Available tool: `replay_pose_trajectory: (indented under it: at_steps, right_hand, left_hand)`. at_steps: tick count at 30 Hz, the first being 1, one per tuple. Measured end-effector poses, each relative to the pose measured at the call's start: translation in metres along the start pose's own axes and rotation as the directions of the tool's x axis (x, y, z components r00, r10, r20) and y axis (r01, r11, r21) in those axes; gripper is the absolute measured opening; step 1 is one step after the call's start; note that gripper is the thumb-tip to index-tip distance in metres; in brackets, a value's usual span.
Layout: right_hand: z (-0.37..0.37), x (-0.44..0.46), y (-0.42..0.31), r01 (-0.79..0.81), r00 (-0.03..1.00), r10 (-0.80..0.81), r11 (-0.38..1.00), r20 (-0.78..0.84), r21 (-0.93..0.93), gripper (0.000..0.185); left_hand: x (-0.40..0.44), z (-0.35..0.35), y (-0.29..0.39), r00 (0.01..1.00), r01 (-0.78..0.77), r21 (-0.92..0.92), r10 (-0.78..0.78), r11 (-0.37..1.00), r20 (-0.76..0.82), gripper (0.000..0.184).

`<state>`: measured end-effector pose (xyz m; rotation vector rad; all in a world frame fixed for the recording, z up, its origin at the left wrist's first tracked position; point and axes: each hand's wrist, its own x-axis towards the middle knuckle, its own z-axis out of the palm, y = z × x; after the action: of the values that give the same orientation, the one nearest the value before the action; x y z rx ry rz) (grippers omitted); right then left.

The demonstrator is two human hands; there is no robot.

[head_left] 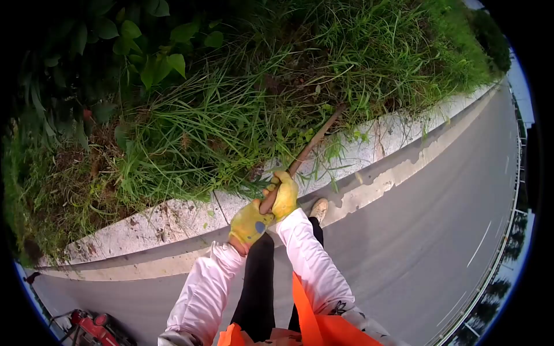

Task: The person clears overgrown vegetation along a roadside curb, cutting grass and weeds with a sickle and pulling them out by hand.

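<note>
Both my hands wear yellow gloves and are wrapped round a long brown wooden handle (317, 138). My left hand (251, 224) is closed at the near end of it, and my right hand (285, 196) grips just beyond, the two almost touching. The handle slants up and to the right over the pale curb (369, 144). Its far end reaches into the green grass (225, 115), where any tool head is hidden, so its kind cannot be told.
Grey road (404, 242) runs along the curb, with a railing (513, 213) on the far right. Leafy branches (156, 57) hang at upper left. Red machinery (92, 328) stands at lower left. My shoe (318, 209) is beside the curb.
</note>
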<state>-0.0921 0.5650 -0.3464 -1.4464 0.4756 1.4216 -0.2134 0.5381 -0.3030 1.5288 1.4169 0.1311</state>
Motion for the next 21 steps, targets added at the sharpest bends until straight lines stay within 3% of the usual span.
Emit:
replay_pose_trajectory:
  at_steps: [1, 2, 4, 5, 6, 8, 9, 10, 11, 12, 13, 14, 16, 17, 19, 21]
  right_hand:
    - [0.017, -0.008, 0.027, -0.007, 0.997, 0.014, 0.996, 0.080, -0.091, 0.017]
    - [0.044, -0.017, 0.055, -0.001, 0.985, 0.032, 0.984, 0.171, -0.179, 0.018]
    - [0.052, -0.072, 0.128, -0.247, 0.934, 0.293, 0.943, 0.206, -0.224, 0.016]
    - [0.038, -0.090, 0.167, -0.230, 0.875, 0.350, 0.908, 0.334, -0.349, 0.013]
    - [0.036, -0.122, 0.179, -0.296, 0.838, 0.453, 0.847, 0.305, -0.442, 0.012]
    - [0.022, -0.145, 0.183, -0.394, 0.819, 0.508, 0.836, 0.267, -0.382, 0.011]
    - [0.013, -0.141, 0.174, -0.339, 0.824, 0.479, 0.844, 0.303, -0.415, 0.012]
    - [0.001, -0.131, 0.158, -0.294, 0.837, 0.442, 0.861, 0.322, -0.415, 0.013]
    - [-0.012, -0.126, 0.133, -0.253, 0.850, 0.404, 0.875, 0.338, -0.412, 0.013]
    - [-0.025, -0.123, 0.108, -0.211, 0.877, 0.349, 0.898, 0.330, -0.386, 0.014]
    - [-0.038, -0.118, 0.085, -0.172, 0.901, 0.296, 0.914, 0.316, -0.368, 0.014]
    - [-0.051, -0.110, 0.067, -0.129, 0.933, 0.233, 0.928, 0.274, -0.349, 0.012]
    - [-0.068, -0.086, 0.041, -0.048, 0.976, 0.097, 0.969, 0.194, -0.243, 0.011]
    - [-0.065, -0.074, 0.025, -0.005, 0.987, 0.030, 0.988, 0.158, -0.157, 0.012]
    - [-0.039, -0.054, -0.005, 0.074, 0.997, -0.073, 0.997, 0.030, -0.029, 0.017]
    - [-0.003, -0.010, -0.006, 0.091, 0.995, -0.093, 0.993, -0.020, -0.075, 0.021]
  left_hand:
    - [-0.014, -0.016, -0.013, 0.989, 0.096, -0.061, -0.102, 0.993, -0.104, 0.035]
    - [-0.044, -0.045, -0.022, 0.962, 0.238, 0.026, -0.232, 0.971, -0.145, 0.032]
    - [-0.126, -0.069, -0.051, 0.905, 0.370, -0.035, -0.369, 0.928, -0.211, 0.029]
    - [-0.175, -0.059, -0.082, 0.854, 0.454, -0.060, -0.454, 0.889, -0.254, 0.029]
    - [-0.210, -0.061, -0.076, 0.800, 0.539, -0.086, -0.541, 0.838, -0.261, 0.029]
    - [-0.234, -0.059, -0.063, 0.722, 0.614, -0.225, -0.653, 0.757, -0.228, 0.030]
    - [-0.227, -0.051, -0.044, 0.705, 0.606, -0.337, -0.683, 0.720, -0.192, 0.030]
    - [-0.213, -0.037, -0.020, 0.636, 0.697, -0.319, -0.760, 0.641, -0.138, 0.030]
    - [-0.202, -0.018, -0.001, 0.649, 0.666, -0.406, -0.754, 0.625, -0.096, 0.028]
    - [-0.195, 0.003, 0.009, 0.730, 0.580, -0.471, -0.681, 0.664, -0.062, 0.028]
    - [-0.191, 0.026, 0.009, 0.800, 0.513, -0.487, -0.599, 0.707, -0.027, 0.026]
    - [-0.180, 0.041, 0.016, 0.805, 0.526, -0.453, -0.593, 0.720, -0.008, 0.026]
    - [-0.147, 0.048, 0.020, 0.975, 0.175, -0.084, -0.185, 0.981, -0.121, 0.028]
    - [-0.121, 0.041, 0.025, 0.993, 0.092, 0.081, -0.085, 0.993, -0.085, 0.029]
    - [-0.063, 0.021, 0.029, 0.998, 0.066, 0.112, -0.068, 0.992, 0.015, 0.037]
    - [-0.011, -0.004, 0.014, 0.998, 0.049, 0.146, -0.053, 0.988, 0.026, 0.036]
